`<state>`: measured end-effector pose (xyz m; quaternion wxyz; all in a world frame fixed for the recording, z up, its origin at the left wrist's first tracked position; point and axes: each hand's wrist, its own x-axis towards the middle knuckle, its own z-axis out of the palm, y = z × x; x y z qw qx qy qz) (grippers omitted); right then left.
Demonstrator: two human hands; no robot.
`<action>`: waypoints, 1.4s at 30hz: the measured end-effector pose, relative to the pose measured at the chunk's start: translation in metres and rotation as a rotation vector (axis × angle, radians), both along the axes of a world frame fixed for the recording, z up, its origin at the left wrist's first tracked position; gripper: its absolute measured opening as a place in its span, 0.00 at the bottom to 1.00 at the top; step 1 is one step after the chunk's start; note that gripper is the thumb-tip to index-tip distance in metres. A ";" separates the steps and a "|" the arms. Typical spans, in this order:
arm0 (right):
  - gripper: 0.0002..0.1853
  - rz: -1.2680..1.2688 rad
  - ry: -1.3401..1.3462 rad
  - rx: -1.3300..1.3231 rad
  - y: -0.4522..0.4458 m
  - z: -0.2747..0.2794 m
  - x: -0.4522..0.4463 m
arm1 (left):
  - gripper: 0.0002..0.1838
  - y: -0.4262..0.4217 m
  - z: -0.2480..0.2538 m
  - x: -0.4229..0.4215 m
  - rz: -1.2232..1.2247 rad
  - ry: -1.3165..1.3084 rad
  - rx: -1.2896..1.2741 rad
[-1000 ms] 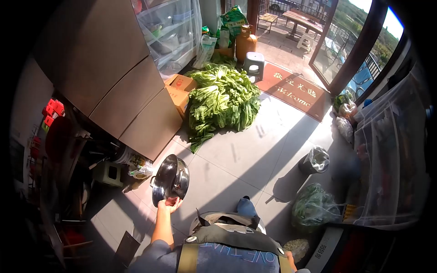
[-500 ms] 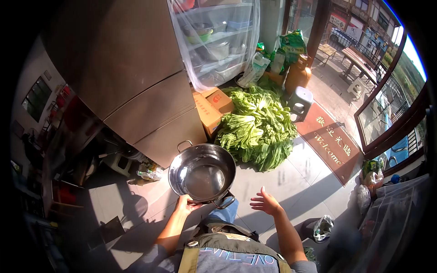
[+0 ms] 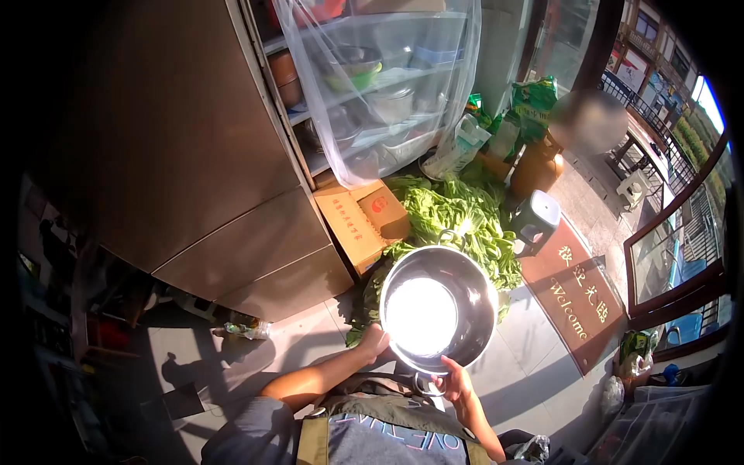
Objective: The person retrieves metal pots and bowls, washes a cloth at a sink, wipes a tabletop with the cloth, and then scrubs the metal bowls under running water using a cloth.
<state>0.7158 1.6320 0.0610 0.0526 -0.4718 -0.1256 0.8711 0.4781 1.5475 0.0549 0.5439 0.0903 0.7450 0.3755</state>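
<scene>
A wide, shiny steel pot [image 3: 474, 314] with two loop handles is held in front of my body, its mouth facing up and strong sunlight glaring off its base. At its near left side my left hand [image 3: 375, 343] is closed against the wall, with the fingertips partly hidden. My right hand [image 3: 456, 380] grips the near rim beside the closer handle, thumb over the edge. Beyond the pot, a large heap of leafy green vegetables [image 3: 446, 209] lies on the floor, partly covered by the pot in my view.
Cardboard boxes [image 3: 353, 225] stand left of the greens, beside a brown cabinet [image 3: 209, 178]. Plastic-covered shelves [image 3: 387, 77] rise behind. To the right are a gas cylinder [image 3: 536, 167], a grey stool [image 3: 540, 213] and a red welcome mat [image 3: 577, 298] at the open door.
The pot has moved right, now overlapping the greens in view. My right hand, open and apart before, has taken hold of the rim. The view has shifted, and a blurred shape appears by the doorway.
</scene>
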 end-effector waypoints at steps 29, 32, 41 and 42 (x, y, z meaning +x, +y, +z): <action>0.04 -0.050 -0.576 -0.106 0.184 -0.096 -0.194 | 0.62 0.397 -0.059 -0.652 0.828 0.727 0.300; 0.06 -0.026 -0.483 -0.120 0.212 -0.121 -0.266 | 0.39 0.436 -0.067 -0.666 0.578 0.332 0.735; 0.09 0.355 -0.094 0.228 0.326 -0.127 -0.520 | 0.19 0.517 0.059 -0.452 -0.318 -0.228 0.937; 0.08 0.372 -0.062 0.231 0.338 -0.113 -0.545 | 0.19 0.514 0.069 -0.438 -0.361 -0.238 0.940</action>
